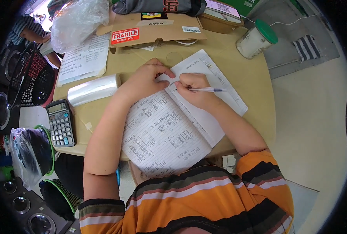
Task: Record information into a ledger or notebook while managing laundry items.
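Observation:
An open lined notebook [163, 134] lies tilted on the table before me, its left page covered in handwriting and its right page mostly blank. My right hand [195, 87] grips a clear-barrelled pen [212, 89], its tip down near the upper part of the right page. Beside it my left hand [146, 80] rests over the notebook's upper edge near the spine, thumb and forefinger apart, holding nothing. Left of that hand lies a roll of clear plastic [93, 90]. A dark calculator [61, 123] sits further left at the table's rim.
Across the yellowish table [255, 91] stand a cardboard box [161, 29], a green-lidded jar [255, 41] and a phone [223, 8]. Written sheets [85, 58] lie beneath a plastic bag [78, 25]. Baskets [31, 78] and washing machines [41, 224] stand at left, where another person [27, 33] partly shows.

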{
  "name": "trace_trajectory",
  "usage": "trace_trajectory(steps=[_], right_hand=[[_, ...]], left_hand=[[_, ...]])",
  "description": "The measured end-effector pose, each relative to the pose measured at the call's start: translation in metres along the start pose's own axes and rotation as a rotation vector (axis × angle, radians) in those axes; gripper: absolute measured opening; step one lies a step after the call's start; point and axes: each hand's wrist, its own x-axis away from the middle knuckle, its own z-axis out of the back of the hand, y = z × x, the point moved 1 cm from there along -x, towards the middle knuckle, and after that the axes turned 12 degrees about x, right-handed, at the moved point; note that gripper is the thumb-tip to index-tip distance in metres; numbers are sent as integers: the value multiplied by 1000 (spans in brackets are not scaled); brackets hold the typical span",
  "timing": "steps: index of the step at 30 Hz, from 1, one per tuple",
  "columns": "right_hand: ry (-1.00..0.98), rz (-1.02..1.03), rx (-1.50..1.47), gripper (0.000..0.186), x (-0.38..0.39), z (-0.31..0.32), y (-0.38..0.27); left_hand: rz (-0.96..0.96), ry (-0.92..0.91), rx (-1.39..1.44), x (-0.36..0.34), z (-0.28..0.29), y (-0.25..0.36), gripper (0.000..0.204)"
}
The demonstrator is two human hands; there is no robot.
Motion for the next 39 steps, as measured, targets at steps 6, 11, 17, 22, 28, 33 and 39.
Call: trace_trajectory(steps=[6,11,17,22,28,33,39], right_hand=[[22,13,16,36,0,2,0],[36,2,23,36,0,1,-2],[26,-21,18,36,-1,1,0],[27,-62,26,36,0,2,1],[48,-18,48,36,-3,1,-1],[37,-15,55,34,-1,2,1],[63,0,81,34,-3,2,2]], left_hand=[[-1,3,-1,-1,-1,2,29],[-16,-5,-20,0,0,0,29],[-46,-2,-31,0,1,-2,29],[-12,16,0,-1,-1,0,26],[14,-21,-24,0,2,4,29],[7,-7,5,-1,0,-1,30],[3,-18,-20,-1,1,0,30]])
